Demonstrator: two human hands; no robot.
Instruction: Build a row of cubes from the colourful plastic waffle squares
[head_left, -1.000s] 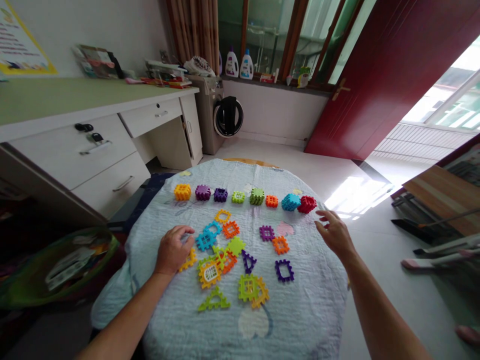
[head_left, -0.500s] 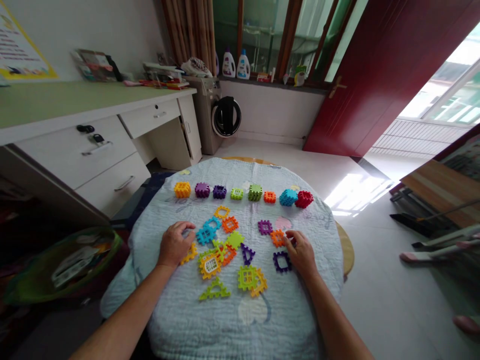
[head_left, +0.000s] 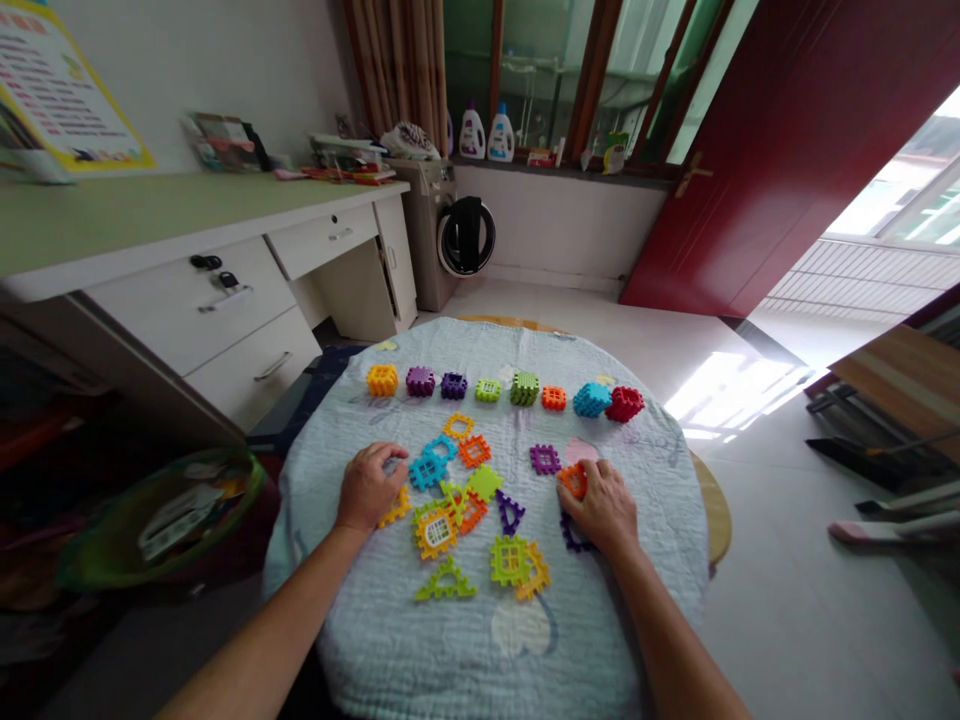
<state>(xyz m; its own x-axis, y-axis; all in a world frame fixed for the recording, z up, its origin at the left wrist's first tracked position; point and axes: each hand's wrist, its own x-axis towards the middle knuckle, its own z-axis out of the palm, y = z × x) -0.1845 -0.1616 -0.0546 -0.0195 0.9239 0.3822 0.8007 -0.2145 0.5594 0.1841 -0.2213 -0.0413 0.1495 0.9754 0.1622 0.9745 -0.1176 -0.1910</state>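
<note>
My right hand (head_left: 604,505) has its thumb and fingers round an orange square interlocking tile (head_left: 573,480) on the cloth. Under that hand, a dark purple square frame (head_left: 574,535) is partly covered. A purple tile (head_left: 545,459) lies just beyond. On the other side, my left hand (head_left: 370,486) rests on the cloth, fingers loosely curved and thumb apart, with nothing seen in it. Beside its fingers are a yellow tile (head_left: 395,508), partly hidden, and a blue tile (head_left: 427,471). Between the hands lie a dark purple triangle (head_left: 511,512), a green square tile (head_left: 509,561) and other loose tiles.
Stacks of tiles sorted by colour stand in a row at the far side, from a yellow stack (head_left: 382,380) to a red stack (head_left: 625,404). A pale blue cloth (head_left: 390,650) covers the round table. A desk (head_left: 187,220) and a green basket (head_left: 82,540) are at left.
My right hand has moved forward and inward over the orange tile, closing on it and covering part of the dark purple frame. My left hand stays by the yellow tile. The view has shifted slightly.
</note>
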